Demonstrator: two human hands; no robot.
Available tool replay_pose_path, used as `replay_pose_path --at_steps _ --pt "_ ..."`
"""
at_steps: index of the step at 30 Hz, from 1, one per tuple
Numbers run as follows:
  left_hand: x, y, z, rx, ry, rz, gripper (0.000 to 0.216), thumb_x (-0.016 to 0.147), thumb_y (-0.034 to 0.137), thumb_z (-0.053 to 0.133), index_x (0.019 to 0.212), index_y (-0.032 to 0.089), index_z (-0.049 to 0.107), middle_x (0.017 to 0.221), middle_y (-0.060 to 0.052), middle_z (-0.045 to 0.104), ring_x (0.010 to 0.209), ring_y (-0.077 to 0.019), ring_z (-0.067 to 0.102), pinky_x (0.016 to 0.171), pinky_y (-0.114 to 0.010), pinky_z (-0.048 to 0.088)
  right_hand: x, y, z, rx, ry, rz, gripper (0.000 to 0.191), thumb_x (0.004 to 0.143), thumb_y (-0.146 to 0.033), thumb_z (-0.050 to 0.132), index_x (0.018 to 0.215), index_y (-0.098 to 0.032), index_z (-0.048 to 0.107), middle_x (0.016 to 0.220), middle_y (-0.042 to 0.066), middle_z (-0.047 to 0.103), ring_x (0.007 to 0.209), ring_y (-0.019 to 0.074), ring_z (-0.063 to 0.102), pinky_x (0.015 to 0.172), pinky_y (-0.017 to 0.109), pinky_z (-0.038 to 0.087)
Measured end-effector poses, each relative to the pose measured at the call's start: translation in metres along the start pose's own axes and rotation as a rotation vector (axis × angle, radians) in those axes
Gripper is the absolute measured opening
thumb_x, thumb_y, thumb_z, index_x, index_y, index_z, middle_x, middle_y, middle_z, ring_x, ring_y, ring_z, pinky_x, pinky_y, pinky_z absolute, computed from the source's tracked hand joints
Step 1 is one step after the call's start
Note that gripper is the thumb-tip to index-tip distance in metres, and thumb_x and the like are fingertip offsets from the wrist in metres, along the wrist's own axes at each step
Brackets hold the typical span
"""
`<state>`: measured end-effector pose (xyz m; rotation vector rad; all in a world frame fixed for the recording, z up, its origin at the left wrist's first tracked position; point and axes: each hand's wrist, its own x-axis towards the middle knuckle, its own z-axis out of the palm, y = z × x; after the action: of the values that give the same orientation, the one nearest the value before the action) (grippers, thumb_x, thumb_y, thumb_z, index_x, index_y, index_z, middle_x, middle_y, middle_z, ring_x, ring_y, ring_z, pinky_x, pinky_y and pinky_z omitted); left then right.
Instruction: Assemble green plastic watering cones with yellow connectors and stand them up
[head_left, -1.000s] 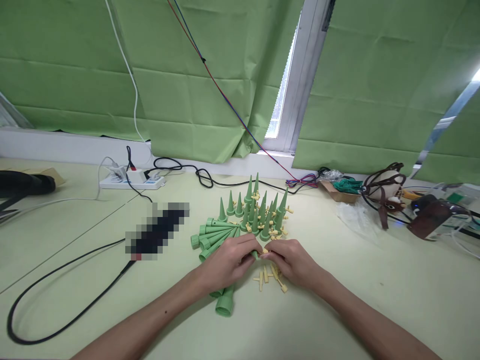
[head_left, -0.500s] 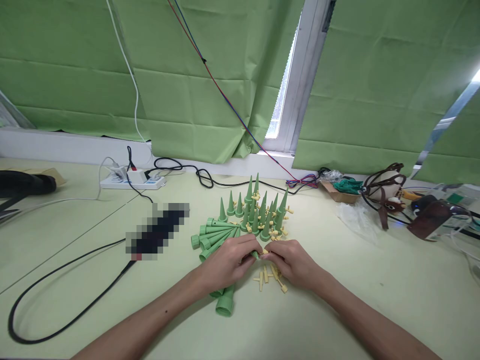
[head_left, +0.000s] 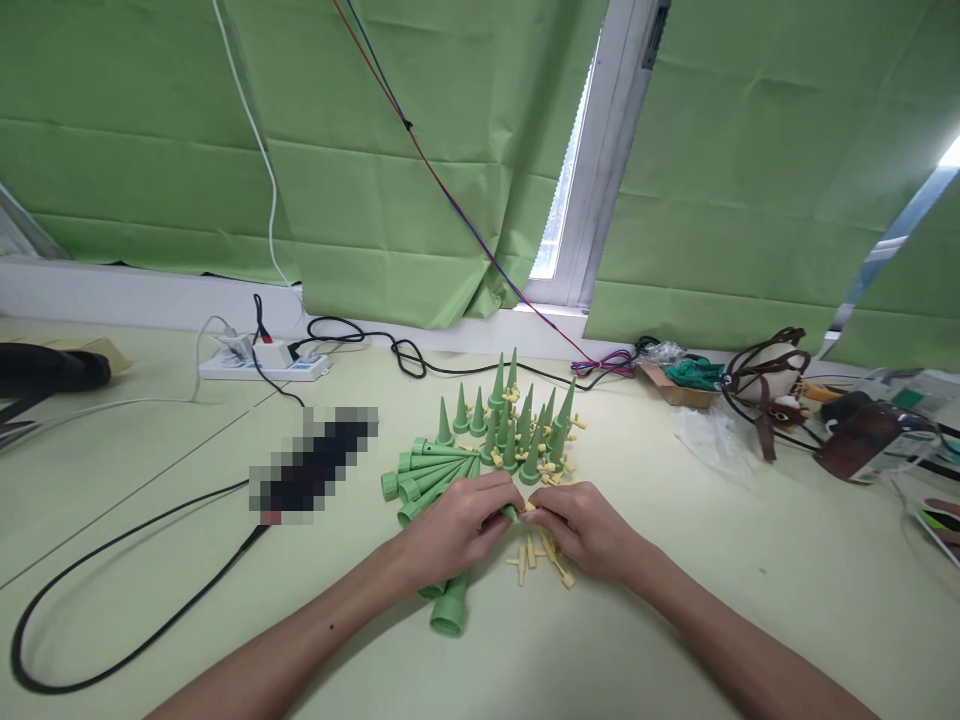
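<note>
Green spike (head_left: 511,513) — prob. in L hand (head_left: 472,512)

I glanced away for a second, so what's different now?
Something with a bright green patch has come into view at the right edge; I can't tell what. The left hand still grips a green spike, the right hand a yellow piece. The standing spikes stayed put.

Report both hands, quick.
Left hand: closed, holding a green spike.
Right hand: closed, pinching a yellow piece.
</note>
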<state>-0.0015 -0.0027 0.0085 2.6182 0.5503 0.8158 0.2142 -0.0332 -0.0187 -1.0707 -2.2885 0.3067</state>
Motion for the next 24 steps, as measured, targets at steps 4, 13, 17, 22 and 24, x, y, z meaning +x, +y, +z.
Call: replay_pose_path --at_steps 4,13,17,22,24 --pt "0.001 0.000 0.002 0.008 0.002 -0.050 0.015 0.094 0.010 0.047 0.090 0.017 0.060 0.081 -0.001 0.057 0.070 -0.0129 0.053 0.062 -0.022 0.040 0.002 0.003 0.002 -0.027 0.006 0.030 0.041 0.104 -0.037 0.040 0.067 -0.021 0.047 0.058 -0.003 0.047 0.051 0.0118 0.040 0.052 0.026 0.030" --pt "0.002 -0.001 0.009 -0.003 0.015 -0.211 0.011 0.095 0.018 0.050 0.096 0.018 0.061 0.083 -0.001 0.059 0.067 -0.0135 0.053 0.061 -0.024 0.041 0.004 -0.003 0.001 -0.004 0.237 0.048 0.033 0.103 -0.036 0.044 0.084 -0.018 0.064 0.068 0.002 0.064 0.058 0.0135 0.055 0.057 0.025 0.040" --pt "0.001 0.000 0.010 -0.041 -0.011 -0.282 0.016 0.094 0.020 0.051 0.108 0.020 0.058 0.079 0.000 0.060 0.067 -0.0149 0.054 0.061 -0.025 0.041 0.003 -0.004 0.006 0.016 0.312 0.001 0.026 0.101 -0.035 0.047 0.093 -0.017 0.065 0.068 0.002 0.063 0.057 0.0137 0.054 0.057 0.026 0.041" --pt "0.001 0.002 0.010 -0.073 -0.059 -0.327 0.024 0.093 0.022 0.050 0.117 0.022 0.053 0.072 0.003 0.055 0.065 -0.0160 0.052 0.060 -0.025 0.040 0.003 -0.005 0.011 0.012 0.297 -0.016 0.021 0.100 -0.033 0.050 0.100 -0.016 0.064 0.068 0.001 0.061 0.056 0.0133 0.051 0.054 0.026 0.039" --pt "0.001 0.003 0.010 -0.081 -0.064 -0.328 0.025 0.094 0.022 0.050 0.118 0.022 0.051 0.073 0.003 0.056 0.066 -0.0165 0.052 0.061 -0.026 0.041 0.003 -0.005 0.012 0.016 0.301 -0.031 0.019 0.099 -0.031 0.051 0.101 -0.016 0.063 0.069 0.002 0.062 0.056 0.0132 0.052 0.054 0.026 0.038"
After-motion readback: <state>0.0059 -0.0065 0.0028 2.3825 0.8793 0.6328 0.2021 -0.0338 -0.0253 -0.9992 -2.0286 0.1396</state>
